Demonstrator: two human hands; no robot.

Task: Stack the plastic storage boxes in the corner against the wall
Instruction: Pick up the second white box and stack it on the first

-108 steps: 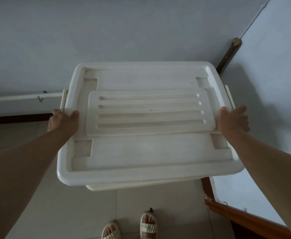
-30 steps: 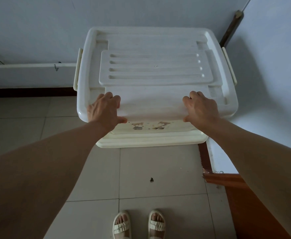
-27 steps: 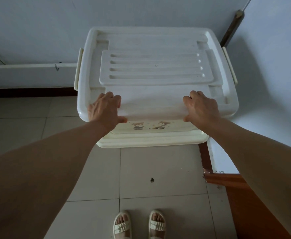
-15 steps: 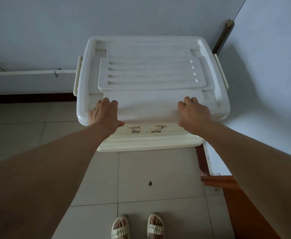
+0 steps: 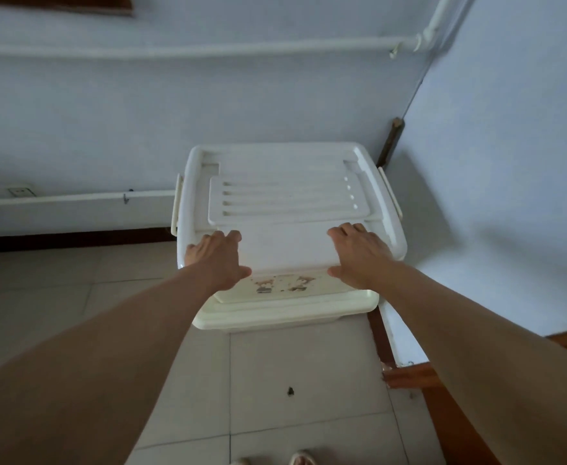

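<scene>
A white plastic storage box with a ribbed lid [image 5: 285, 196] sits on top of a second cream box [image 5: 285, 313], whose front rim sticks out below it. The stack stands in the corner, close to the back wall and the right wall. My left hand [image 5: 216, 260] lies on the front left of the upper lid, thumb hooked over the front rim. My right hand [image 5: 359, 255] holds the front right of the same rim in the same way. A worn sticker [image 5: 282, 285] shows on the upper box's front, between my hands.
A white pipe [image 5: 74, 198] and a wall socket [image 5: 22, 191] run low along the back wall, left of the stack. A brown post [image 5: 389, 142] stands in the corner. A brown wooden frame [image 5: 443, 407] lies at right. Tiled floor [image 5: 292, 380] spreads toward my sandals [image 5: 302, 459].
Earlier I carried the upper box by its sides in the air. It now rests on the lower box, my hands on its front rim, and my view has drawn back and tilted up.
</scene>
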